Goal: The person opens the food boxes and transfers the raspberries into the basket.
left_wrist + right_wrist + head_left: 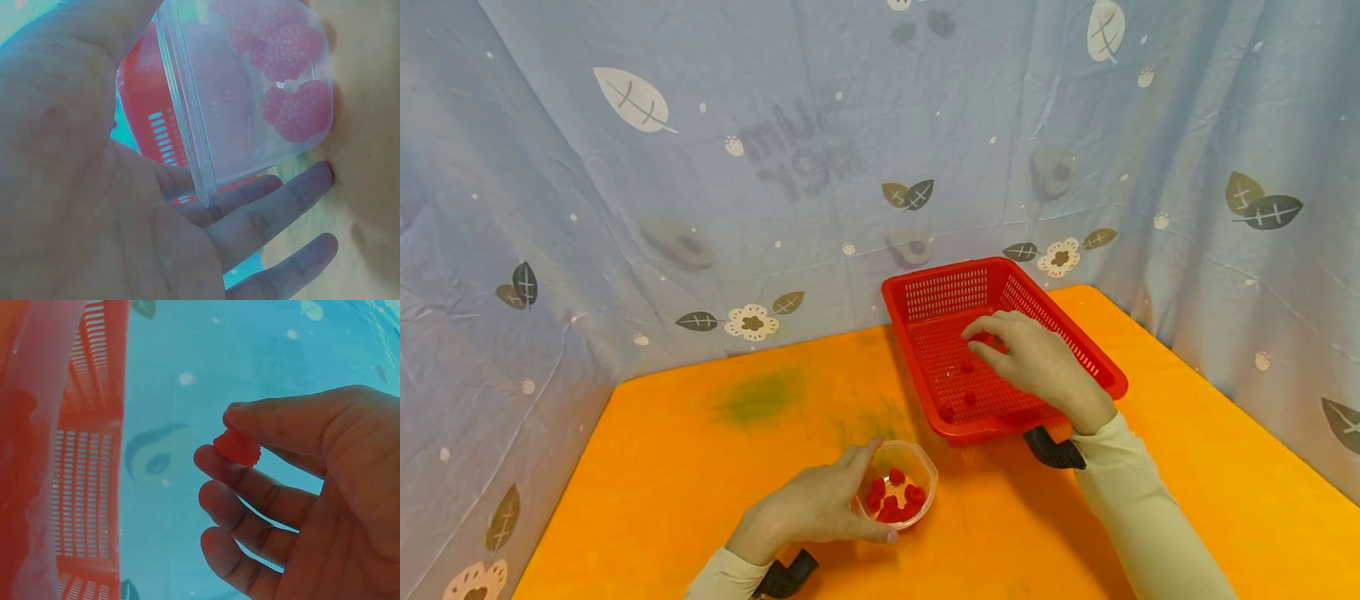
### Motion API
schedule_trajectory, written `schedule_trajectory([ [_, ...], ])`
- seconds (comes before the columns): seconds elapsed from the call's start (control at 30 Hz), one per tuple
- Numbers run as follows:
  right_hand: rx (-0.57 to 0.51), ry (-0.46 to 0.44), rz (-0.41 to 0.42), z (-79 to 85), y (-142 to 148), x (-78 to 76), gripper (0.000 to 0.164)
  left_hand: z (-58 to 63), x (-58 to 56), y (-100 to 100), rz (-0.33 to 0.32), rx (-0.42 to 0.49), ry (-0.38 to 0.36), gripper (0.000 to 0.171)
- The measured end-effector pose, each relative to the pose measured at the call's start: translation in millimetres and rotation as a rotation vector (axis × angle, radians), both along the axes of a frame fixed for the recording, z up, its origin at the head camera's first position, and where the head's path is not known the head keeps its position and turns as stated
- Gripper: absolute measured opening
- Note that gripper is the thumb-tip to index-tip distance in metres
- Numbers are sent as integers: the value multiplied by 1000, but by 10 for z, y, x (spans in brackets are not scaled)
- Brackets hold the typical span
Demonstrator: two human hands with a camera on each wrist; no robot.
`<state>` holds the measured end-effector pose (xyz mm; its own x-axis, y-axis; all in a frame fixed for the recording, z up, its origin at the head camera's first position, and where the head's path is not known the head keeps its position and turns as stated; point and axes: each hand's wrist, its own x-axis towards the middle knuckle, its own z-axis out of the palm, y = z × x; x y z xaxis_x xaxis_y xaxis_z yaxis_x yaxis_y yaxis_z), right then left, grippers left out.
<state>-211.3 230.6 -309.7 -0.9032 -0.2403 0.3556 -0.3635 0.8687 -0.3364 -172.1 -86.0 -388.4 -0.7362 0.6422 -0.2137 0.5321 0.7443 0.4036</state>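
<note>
My right hand (1030,354) is above the red basket (910,367), thumb and index finger pinching a raspberry (237,448), which the right wrist view shows clearly. Several other raspberries (970,397) lie on the basket's floor. Beside a clear plastic container (240,134) is my left hand (820,504), its fingers spread and fairly straight, thumb on the near side and fingers on the far side. Whether it touches the container's wall I cannot tell. Inside that container sit several raspberries (891,504), gathered mostly toward its near side.
Both stand on an orange tabletop (685,483), the basket to the right and farther back than the container. A blue patterned curtain (820,167) closes off the back and sides. The basket's rim rises between the two hands.
</note>
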Motion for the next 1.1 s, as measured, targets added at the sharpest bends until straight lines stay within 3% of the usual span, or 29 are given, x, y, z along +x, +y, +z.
schedule_trajectory([
  [1.1,-2,-96,-11,-30,82,-56,21,0,10,12,8,2,0,120],
])
